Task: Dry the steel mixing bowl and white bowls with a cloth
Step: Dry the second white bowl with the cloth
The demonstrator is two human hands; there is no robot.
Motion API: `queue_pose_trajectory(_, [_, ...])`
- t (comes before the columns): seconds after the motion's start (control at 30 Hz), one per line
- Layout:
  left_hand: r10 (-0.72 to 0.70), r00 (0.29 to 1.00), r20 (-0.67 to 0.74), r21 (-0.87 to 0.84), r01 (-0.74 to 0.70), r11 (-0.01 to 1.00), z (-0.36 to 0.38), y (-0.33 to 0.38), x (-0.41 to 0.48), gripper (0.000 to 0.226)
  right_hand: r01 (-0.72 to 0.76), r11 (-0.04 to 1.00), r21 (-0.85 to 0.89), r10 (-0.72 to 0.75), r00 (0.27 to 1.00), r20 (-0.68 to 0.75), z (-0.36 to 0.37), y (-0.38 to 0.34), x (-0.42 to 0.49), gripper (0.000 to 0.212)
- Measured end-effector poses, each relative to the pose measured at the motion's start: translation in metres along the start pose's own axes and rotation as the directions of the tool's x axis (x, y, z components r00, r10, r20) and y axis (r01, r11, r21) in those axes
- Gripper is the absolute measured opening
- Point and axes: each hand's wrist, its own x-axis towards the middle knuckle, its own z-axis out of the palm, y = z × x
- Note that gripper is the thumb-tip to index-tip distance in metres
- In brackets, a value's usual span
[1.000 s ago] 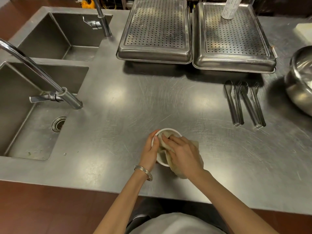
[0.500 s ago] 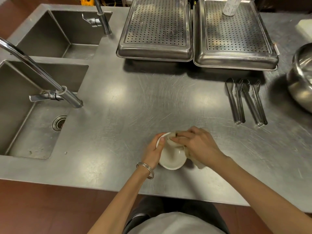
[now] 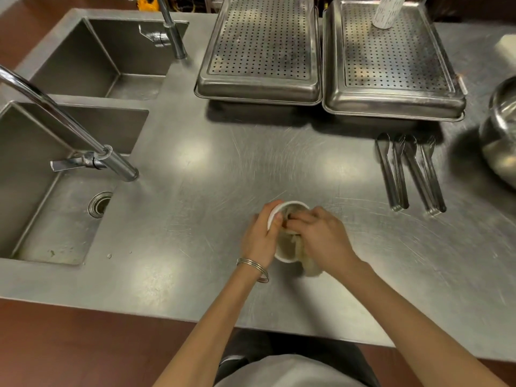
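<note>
A small white bowl sits low over the steel counter near its front edge. My left hand grips the bowl's left rim. My right hand holds a beige cloth and presses it into the bowl, with the cloth's tail hanging out over the right side. The bowl's inside is mostly hidden by the cloth and my fingers. The steel mixing bowl stands at the far right edge of the view, partly cut off.
Two sinks with taps fill the left side. Two perforated steel trays stand at the back, one with a white cup on it. Steel tongs lie to the right of centre.
My right hand has swept the cloth from the bowl's far rim back into its inside. My left hand kept its hold and the bowl turned slightly.
</note>
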Motion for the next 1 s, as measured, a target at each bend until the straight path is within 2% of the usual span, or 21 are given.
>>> queue_pose_trajectory(0.07, [-0.019,0.999,-0.04,-0.045,0.017,0.999,-0.006,0.0,0.003,0.033,0.077,0.997,-0.032,-0.076,0.997,0.035,0.012,-0.005,-0.005,0.062])
queue_pose_trajectory(0.13, [-0.037,0.998,-0.046,-0.068,0.033,0.997,-0.007,-0.003,0.0,0.025,0.145,0.988,0.047,-0.146,0.989,0.036,0.014,-0.003,-0.012,0.049])
queue_pose_trajectory(0.2, [-0.055,0.998,-0.023,-0.062,0.054,0.997,-0.005,-0.008,-0.006,0.024,0.061,0.988,0.144,-0.079,0.99,0.12,0.002,0.008,-0.015,0.037])
queue_pose_trajectory(0.27, [-0.07,0.997,-0.044,0.022,0.071,0.997,-0.005,-0.014,-0.007,0.039,-0.036,0.99,0.137,0.0,0.968,0.252,-0.006,0.028,-0.023,0.038])
queue_pose_trajectory(0.33, [-0.077,0.992,-0.096,0.058,0.083,0.995,-0.014,-0.018,-0.003,0.052,-0.134,0.985,0.109,0.104,0.965,0.241,-0.014,0.045,-0.035,0.037])
queue_pose_trajectory(0.4, [-0.085,0.986,-0.141,-0.069,0.076,0.995,-0.024,-0.018,0.002,0.042,-0.2,0.967,0.161,0.181,0.976,0.122,-0.005,0.058,-0.043,0.033])
queue_pose_trajectory(0.47, [-0.2,0.971,-0.13,-0.262,0.161,0.951,-0.028,-0.011,0.003,0.019,-0.228,0.945,0.232,0.205,0.971,0.121,0.013,0.061,-0.044,0.033])
queue_pose_trajectory(0.5, [-0.252,0.962,-0.101,-0.33,0.207,0.921,-0.028,-0.006,0.003,0.019,-0.216,0.934,0.284,0.188,0.975,0.121,0.021,0.059,-0.043,0.037])
queue_pose_trajectory(0.53, [-0.287,0.956,-0.064,-0.373,0.244,0.895,-0.027,-0.003,0.002,0.021,-0.21,0.908,0.363,0.175,0.976,0.127,0.028,0.055,-0.043,0.042])
queue_pose_trajectory(0.6, [-0.286,0.958,-0.005,-0.403,0.26,0.878,-0.026,0.002,-0.003,0.022,-0.234,0.791,0.565,0.194,0.972,0.131,0.033,0.045,-0.039,0.051])
queue_pose_trajectory(0.63, [-0.268,0.963,0.02,-0.405,0.253,0.879,-0.026,0.005,-0.005,0.023,-0.259,0.689,0.676,0.209,0.965,0.157,0.03,0.038,-0.037,0.062])
queue_pose_trajectory(0.7, [-0.23,0.969,0.087,-0.435,0.244,0.867,-0.025,0.008,-0.008,0.025,-0.291,0.422,0.859,0.199,0.954,0.225,0.022,0.029,-0.032,0.082])
queue_pose_trajectory(0.77, [-0.182,0.967,0.176,-0.482,0.246,0.841,-0.023,0.014,-0.01,0.03,-0.289,0.252,0.923,0.186,0.951,0.247,0.012,0.025,-0.027,0.084])
queue_pose_trajectory(0.83, [-0.113,0.961,0.254,-0.445,0.219,0.868,-0.022,0.02,-0.01,0.032,-0.27,0.196,0.943,0.172,0.956,0.238,0.002,0.021,-0.021,0.07])
queue_pose_trajectory(0.93, [-0.08,0.946,0.313,-0.301,0.179,0.937,-0.021,0.022,-0.009,0.062,-0.258,0.205,0.944,0.273,0.941,0.198,-0.004,0.018,-0.016,0.039])
queue_pose_trajectory(1.0, [-0.019,0.975,0.223,-0.111,0.045,0.993,-0.021,0.019,-0.011,0.077,-0.286,0.227,0.931,0.331,0.922,0.203,-0.003,0.018,-0.016,0.034])
